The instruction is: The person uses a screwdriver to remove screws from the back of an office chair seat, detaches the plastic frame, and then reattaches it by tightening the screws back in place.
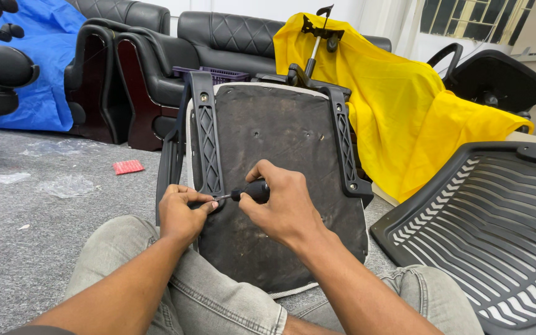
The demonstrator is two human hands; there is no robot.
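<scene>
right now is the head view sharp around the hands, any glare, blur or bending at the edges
Head view: even, soft light, no harsh shadows; left hand, right hand and black-handled screwdriver on the dark upturned chair seat underside are sharp; bright washed-out wall behind the yellow cloth; wide-lens stretching at the black slotted plastic chair back.

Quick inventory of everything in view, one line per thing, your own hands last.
Seat base: one, dark underside, propped against the knees.
Armrest brackets: two, black, on the seat's left and right edges.
Screwdriver: one, black handle, at the left bracket's lower end.
Mesh chair back: one, black, floor right.
Cloth: one, yellow, behind the seat.
Tarp: one, blue, far left.
Sofas: black, rear.
Packet: one, red, on the carpet.
Left hand: steadies the screwdriver tip.
Right hand: grips the handle.
</scene>
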